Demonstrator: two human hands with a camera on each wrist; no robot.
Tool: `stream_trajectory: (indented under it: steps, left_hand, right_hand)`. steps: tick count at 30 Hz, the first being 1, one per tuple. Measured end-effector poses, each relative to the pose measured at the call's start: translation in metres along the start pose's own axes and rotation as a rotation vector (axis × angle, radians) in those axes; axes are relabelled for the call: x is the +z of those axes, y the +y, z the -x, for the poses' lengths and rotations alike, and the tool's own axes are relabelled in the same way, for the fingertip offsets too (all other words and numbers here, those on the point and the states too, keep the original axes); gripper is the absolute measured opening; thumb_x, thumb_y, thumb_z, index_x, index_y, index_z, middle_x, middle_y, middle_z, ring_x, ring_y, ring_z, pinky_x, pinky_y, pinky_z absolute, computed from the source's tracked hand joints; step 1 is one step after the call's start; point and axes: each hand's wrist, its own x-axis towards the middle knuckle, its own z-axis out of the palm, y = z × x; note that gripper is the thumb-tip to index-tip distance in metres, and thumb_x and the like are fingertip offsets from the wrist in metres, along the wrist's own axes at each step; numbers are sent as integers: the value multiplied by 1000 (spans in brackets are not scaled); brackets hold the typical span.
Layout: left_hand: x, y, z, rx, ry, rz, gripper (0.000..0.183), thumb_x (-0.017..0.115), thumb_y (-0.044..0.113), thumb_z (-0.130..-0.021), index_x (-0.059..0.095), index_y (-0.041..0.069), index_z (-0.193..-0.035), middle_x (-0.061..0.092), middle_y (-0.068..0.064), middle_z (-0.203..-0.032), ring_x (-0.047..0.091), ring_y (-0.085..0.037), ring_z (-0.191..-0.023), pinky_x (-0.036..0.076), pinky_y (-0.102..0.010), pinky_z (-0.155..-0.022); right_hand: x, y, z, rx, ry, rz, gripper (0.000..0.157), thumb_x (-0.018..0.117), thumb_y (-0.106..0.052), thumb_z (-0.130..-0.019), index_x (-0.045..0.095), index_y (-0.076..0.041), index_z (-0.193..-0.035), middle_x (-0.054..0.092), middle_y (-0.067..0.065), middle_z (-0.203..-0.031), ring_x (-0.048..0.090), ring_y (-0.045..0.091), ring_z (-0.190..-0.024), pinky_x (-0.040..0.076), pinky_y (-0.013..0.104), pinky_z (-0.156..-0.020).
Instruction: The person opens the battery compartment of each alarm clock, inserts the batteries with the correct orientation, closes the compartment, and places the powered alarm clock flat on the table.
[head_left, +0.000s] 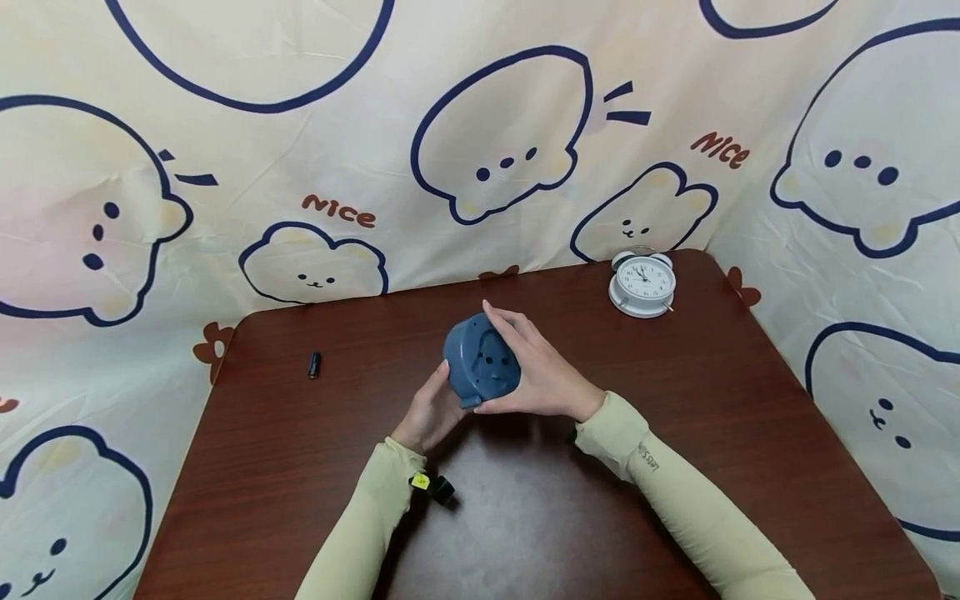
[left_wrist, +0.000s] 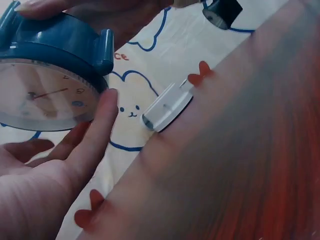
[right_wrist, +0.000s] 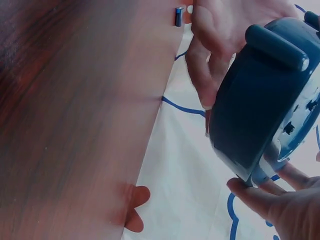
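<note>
A blue alarm clock [head_left: 480, 362] is held between both hands above the table, its back with several small knobs turned toward the head camera. My left hand [head_left: 432, 414] grips its left side, with the thumb on the casing. On the right, my right hand [head_left: 546, 369] holds the rim, thumb at the bottom and fingers at the top. The left wrist view shows the dial of the alarm clock [left_wrist: 50, 37] and a fingertip of the left hand [left_wrist: 45, 185] against its edge. In the right wrist view the clock's casing [right_wrist: 250, 110] hides parts of the fingers.
A white alarm clock [head_left: 642, 285] stands at the table's back right corner. Toward the back left lies a small dark battery-like cylinder [head_left: 314, 365]. The brown table [head_left: 525, 517] meets a cloth [head_left: 420, 242] with cartoon prints at its back edge.
</note>
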Motion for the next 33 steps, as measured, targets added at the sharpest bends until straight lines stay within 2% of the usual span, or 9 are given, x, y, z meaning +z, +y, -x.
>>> stream_trajectory:
  steps: [5, 11, 15, 18, 23, 27, 30, 33]
  left_hand:
    - [4, 0, 0, -7, -27, 57, 64, 20, 44, -112, 10, 9, -165, 54, 7, -143, 58, -9, -121, 53, -28, -100]
    - [3, 0, 0, -14, 8, -45, 73, 25, 45, -110, -1, 4, -165, 47, 6, -146, 57, -7, -122, 53, -28, -99]
    - [0, 1, -3, 2, 23, -98, 77, 34, 44, -109, -3, 8, -166, 28, -10, -162, 53, -7, -130, 50, -30, -105]
    - [-1, 1, -6, 20, 36, -114, 82, 44, 45, -106, 0, 13, -167, 17, -21, -168, 53, -10, -132, 51, -32, -105]
    - [-3, 0, -9, 8, 82, -161, 91, 61, 50, -101, 9, 15, -167, 26, -26, -162, 58, -19, -125, 57, -36, -94]
    - [-1, 1, -9, -19, 102, -210, 99, 69, 56, -95, 13, 16, -166, 27, -26, -161, 57, -22, -124, 57, -36, -91]
    - [-2, 2, -9, -16, 91, -210, 100, 66, 61, -95, 12, 16, -166, 25, -24, -162, 56, -20, -125, 56, -37, -93]
    - [-3, 2, -10, -13, 101, -201, 88, 53, 61, -102, 13, 16, -166, 27, -17, -162, 54, -17, -128, 54, -41, -97]
  right_hand:
    - [0, 0, 2, 12, -29, -37, 137, 99, -46, -65, 10, -28, -168, 29, 11, -163, 43, 31, -141, 47, 55, -112]
    - [0, 2, 2, 41, -101, -64, 134, 96, -48, -69, 9, -28, -168, 19, 8, -170, 40, 31, -146, 46, 54, -113]
    - [0, 2, 3, 76, -126, -90, 132, 96, -47, -70, 7, -34, -168, 11, 2, -174, 35, 31, -151, 44, 56, -114]
    - [0, 0, 4, 98, -140, -120, 133, 96, -46, -70, 6, -39, -167, 5, -3, -175, 30, 30, -154, 43, 57, -115]
    - [2, -4, 4, 105, -153, -146, 134, 97, -47, -69, 4, -44, -165, -2, -10, -174, 31, 31, -154, 44, 57, -114]
    - [4, -4, 4, 90, -127, -136, 125, 96, -44, -70, 15, -43, -165, 6, -3, -173, 39, 34, -148, 48, 55, -110]
    - [4, -3, 4, 70, -99, -144, 116, 96, -42, -71, 26, -38, -162, 14, 3, -171, 42, 35, -145, 50, 56, -108]
    - [2, -2, 4, 53, -71, -198, 112, 97, -39, -71, 30, -35, -160, 16, 3, -170, 41, 32, -146, 48, 56, -111]
